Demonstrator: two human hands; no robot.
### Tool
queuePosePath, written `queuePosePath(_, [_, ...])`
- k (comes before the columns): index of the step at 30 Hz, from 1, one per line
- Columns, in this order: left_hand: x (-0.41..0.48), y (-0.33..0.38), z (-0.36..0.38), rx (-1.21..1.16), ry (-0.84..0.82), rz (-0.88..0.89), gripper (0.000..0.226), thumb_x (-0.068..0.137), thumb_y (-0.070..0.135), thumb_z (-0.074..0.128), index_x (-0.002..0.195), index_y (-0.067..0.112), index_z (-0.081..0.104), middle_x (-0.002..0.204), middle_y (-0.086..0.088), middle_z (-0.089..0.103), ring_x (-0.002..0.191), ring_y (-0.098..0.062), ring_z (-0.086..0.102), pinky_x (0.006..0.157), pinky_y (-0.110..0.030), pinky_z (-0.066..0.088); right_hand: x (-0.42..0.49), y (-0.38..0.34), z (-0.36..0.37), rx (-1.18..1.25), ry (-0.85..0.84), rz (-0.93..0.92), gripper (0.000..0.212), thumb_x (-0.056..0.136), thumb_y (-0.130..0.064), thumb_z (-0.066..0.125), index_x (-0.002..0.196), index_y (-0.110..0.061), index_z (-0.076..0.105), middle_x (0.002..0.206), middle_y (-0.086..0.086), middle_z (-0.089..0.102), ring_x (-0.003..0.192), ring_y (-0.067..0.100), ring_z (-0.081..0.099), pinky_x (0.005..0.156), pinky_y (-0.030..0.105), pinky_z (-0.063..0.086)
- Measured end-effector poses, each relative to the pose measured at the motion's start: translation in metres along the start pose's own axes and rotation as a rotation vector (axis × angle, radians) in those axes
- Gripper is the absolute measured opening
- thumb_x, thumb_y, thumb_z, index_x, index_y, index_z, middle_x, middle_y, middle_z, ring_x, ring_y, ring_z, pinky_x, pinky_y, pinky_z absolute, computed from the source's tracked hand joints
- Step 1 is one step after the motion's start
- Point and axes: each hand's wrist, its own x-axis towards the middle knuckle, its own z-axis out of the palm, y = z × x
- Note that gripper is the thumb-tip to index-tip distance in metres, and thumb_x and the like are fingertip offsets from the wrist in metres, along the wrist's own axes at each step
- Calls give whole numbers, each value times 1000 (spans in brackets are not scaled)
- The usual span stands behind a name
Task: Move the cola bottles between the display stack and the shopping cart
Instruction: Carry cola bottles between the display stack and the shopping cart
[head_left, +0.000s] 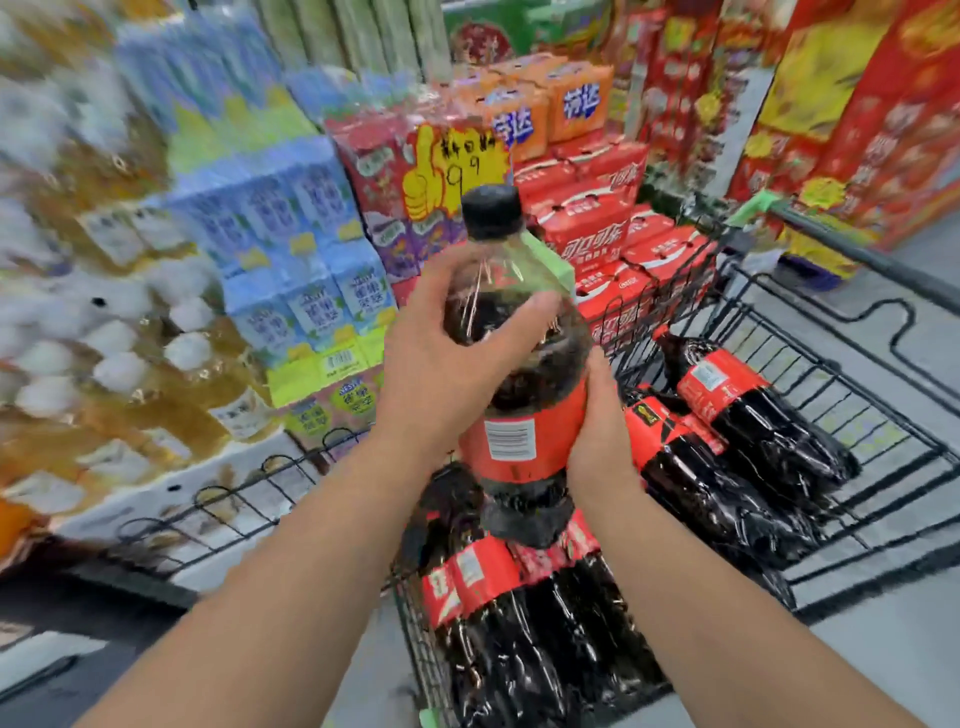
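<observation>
Cola bottle (511, 441) sat upright at centre frame, above the cart (831, 384). Left grip (441, 364) was wrapped round its shoulder. Right grip (602, 441) clasped the label side at 4 o'clock. Which way it was headed could not be told.

Likely risks: smooth plastic and a heavy bottle, so a slip would drop it onto the loose bottles (545, 623) lying at 6 o'clock and set them rolling. A low swing toward 9 o'clock could catch the base on the wire rim.

Room: bare cart floor at 3 to 4 o'clock, beside two more bottles (753, 415). Cartons (587, 218) stood just past the far rim at 1 o'clock. Juice packs (291, 208) crowded 10 o'clock.
</observation>
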Motion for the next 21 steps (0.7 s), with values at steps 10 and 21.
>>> queuePosePath(10, [-12,89,-128,245,95,203,62,57,60,70,111,39,48,102,32,62,93,14,62,79,-7,47,-30,-81,119,133,-379,-134,37,79,-63,41,87,-49,75,93,-17,75,91,0,69,73,17,53])
queuePosePath(21, [-100,129,-312,412,311,209,66,61,46,82,116,34,48,102,35,63,98,11,63,79,-10,49,-134,-88,288,280,-768,-112,47,82,-66,48,103,-35,75,107,-4,74,104,13,67,81,27,53])
